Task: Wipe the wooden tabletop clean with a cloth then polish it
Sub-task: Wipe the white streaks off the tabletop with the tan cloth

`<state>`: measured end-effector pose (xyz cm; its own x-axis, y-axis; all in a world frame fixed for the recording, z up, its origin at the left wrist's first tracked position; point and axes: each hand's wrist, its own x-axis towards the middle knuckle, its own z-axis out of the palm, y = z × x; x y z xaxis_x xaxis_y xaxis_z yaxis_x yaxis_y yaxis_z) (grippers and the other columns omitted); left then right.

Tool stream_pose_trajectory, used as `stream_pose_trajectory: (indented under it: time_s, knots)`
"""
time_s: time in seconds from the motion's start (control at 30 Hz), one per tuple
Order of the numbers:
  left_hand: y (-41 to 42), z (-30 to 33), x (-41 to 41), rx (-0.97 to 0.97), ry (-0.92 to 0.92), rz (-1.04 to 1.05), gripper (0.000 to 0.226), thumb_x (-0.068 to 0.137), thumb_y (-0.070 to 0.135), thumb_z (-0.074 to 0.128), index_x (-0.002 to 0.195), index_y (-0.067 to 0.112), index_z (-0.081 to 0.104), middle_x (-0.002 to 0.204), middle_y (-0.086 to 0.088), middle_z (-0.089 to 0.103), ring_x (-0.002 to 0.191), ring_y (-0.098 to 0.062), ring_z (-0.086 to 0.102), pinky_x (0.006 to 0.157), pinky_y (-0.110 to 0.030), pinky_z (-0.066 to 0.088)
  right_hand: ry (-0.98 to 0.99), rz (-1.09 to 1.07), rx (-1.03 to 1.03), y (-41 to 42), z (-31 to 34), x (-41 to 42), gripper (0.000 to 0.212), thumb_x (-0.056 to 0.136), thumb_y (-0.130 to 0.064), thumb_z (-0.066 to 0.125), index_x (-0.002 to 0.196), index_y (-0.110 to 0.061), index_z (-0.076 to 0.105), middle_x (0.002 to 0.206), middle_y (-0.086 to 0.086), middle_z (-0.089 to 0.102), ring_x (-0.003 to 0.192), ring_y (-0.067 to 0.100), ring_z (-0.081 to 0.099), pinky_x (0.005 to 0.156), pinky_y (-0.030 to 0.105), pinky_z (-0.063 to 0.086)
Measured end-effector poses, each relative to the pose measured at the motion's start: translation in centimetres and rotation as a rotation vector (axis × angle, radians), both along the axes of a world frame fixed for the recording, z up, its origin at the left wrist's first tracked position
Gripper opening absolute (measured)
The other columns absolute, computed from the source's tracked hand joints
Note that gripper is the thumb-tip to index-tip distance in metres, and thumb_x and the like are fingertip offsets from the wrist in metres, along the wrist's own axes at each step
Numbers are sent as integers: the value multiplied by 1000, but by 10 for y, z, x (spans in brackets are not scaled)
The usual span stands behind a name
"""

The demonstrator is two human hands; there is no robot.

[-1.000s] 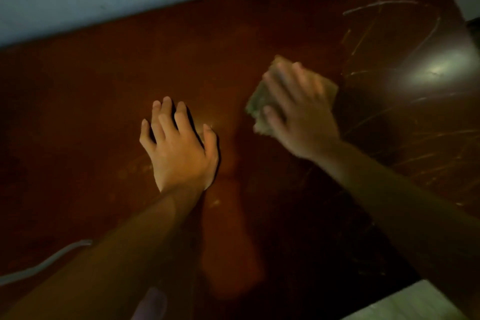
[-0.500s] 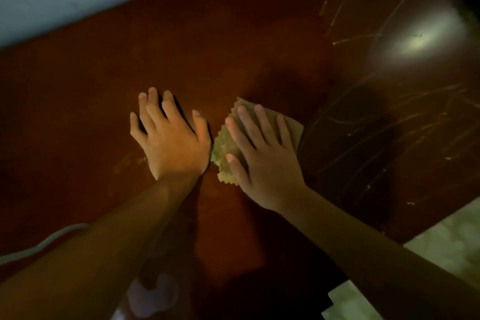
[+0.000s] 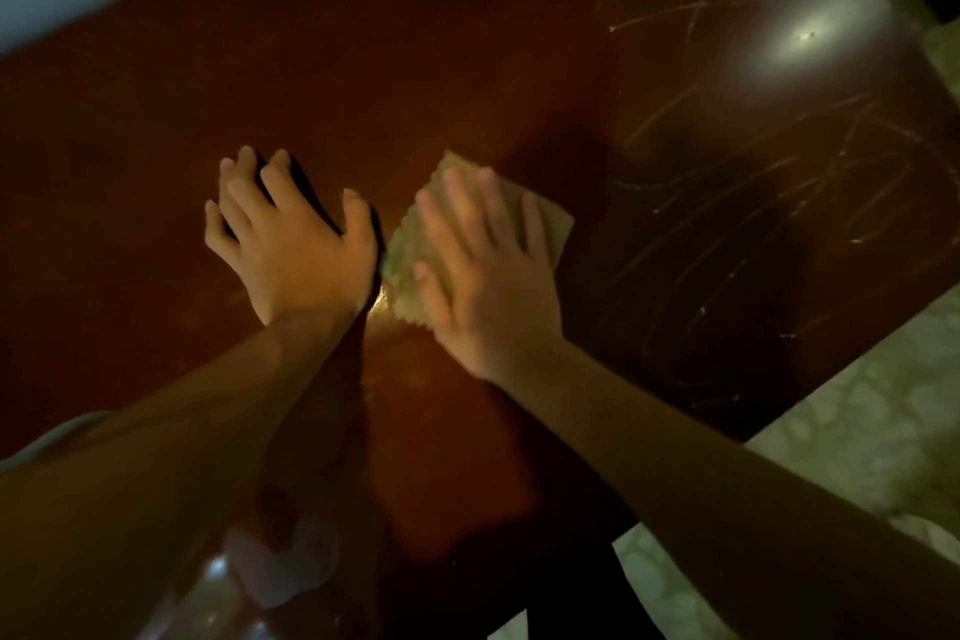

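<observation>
The cloth (image 3: 415, 244), a yellowish folded piece, lies mid-desk (image 3: 363, 68) under the right hand (image 3: 488, 276), whose fingers are spread flat, pressing rather than gripping it. Just beside it, the left hand (image 3: 296, 244) rests open and empty on the dark wood.

Flat on worktop (image 3: 363, 68): left hand (image 3: 296, 250), and just right of it, right hand (image 3: 488, 276) pressing on cloth (image 3: 410, 250).

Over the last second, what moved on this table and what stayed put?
The right hand slid the cloth across the wooden tabletop toward the left hand, until it lay close beside that thumb; since then it has barely shifted. Nothing was picked up or released. The left hand stayed flat, fingers spread.
</observation>
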<state>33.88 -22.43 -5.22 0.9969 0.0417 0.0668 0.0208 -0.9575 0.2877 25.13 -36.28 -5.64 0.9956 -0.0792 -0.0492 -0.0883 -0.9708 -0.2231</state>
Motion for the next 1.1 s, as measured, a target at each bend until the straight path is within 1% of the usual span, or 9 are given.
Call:
stream_pose_trajectory:
  time_s: [0.13, 0.23, 0.47, 0.57, 0.67, 0.73, 0.9, 1.0, 1.1]
  knots:
    - [2, 4, 0, -100, 20, -17, 64, 90, 46, 51, 142, 9, 43, 157, -14, 32, 150, -31, 19, 121, -50, 11, -53, 107, 55, 2, 2, -18, 57, 103, -45, 46, 155, -21, 43, 165, 6, 33, 156, 29, 22, 125, 54, 14]
    - [2, 9, 0, -105, 29, -16, 61, 89, 44, 49, 140, 11, 43, 156, -14, 31, 149, -31, 21, 119, -52, 12, 30, 166, -1, -35, 4, -3, 63, 103, -52, 40, 160, -24, 33, 168, 5, 26, 157, 29, 17, 125, 52, 13]
    - [-32, 14, -4, -118, 35, -397, 51, 94, 40, 50, 139, 15, 46, 156, -11, 33, 147, -26, 24, 116, -48, 13, 81, -231, -67, -97, 5, 21, 68, 106, -54, 23, 164, -20, 12, 172, 8, 8, 158, 29, 5, 126, 50, 8]
    - [-61, 12, 2, -131, 28, -421, 49, 97, 38, 44, 140, 15, 46, 157, -9, 34, 149, -24, 23, 118, -50, 14, 39, -165, -69, -36, 5, -11, 68, 103, -51, 28, 160, -15, 30, 169, 13, 22, 157, 32, 14, 124, 53, 14]
    - [-86, 10, -10, -163, 95, -254, 50, 98, 36, 40, 145, 18, 43, 162, -6, 27, 153, -24, 13, 120, -54, 7, -55, -9, 63, 1, 4, -62, 53, 100, -43, 48, 136, -8, 63, 152, 16, 51, 152, 33, 30, 124, 54, 21]
    - [-94, 4, -25, -141, 91, -242, 52, 98, 37, 39, 147, 20, 41, 164, -6, 24, 154, -26, 9, 121, -54, 4, -22, 56, 64, -4, 4, -81, 50, 99, -45, 53, 133, -11, 66, 148, 12, 56, 152, 31, 32, 125, 52, 20]
    - [-88, -4, -26, -131, 86, -278, 60, 96, 48, 38, 150, 21, 38, 165, -7, 22, 154, -26, 8, 123, -51, 2, 78, 249, -47, -66, 7, -66, 58, 100, -52, 42, 146, -18, 53, 161, 10, 40, 154, 31, 24, 123, 50, 13]
    - [-90, -7, -27, -67, 78, -296, 64, 97, 51, 34, 151, 19, 35, 165, -10, 20, 154, -29, 7, 123, -53, 3, 104, -28, -91, -132, 6, -52, 68, 103, -56, 30, 162, -21, 26, 171, 6, 17, 158, 29, 11, 126, 48, 8]
    - [-96, -10, -31, 0, 63, -294, 66, 98, 52, 31, 153, 15, 33, 165, -14, 18, 154, -33, 6, 123, -56, 3, 132, -187, -150, -159, 5, -46, 69, 104, -56, 24, 163, -21, 19, 172, 6, 12, 158, 29, 8, 126, 51, 9]
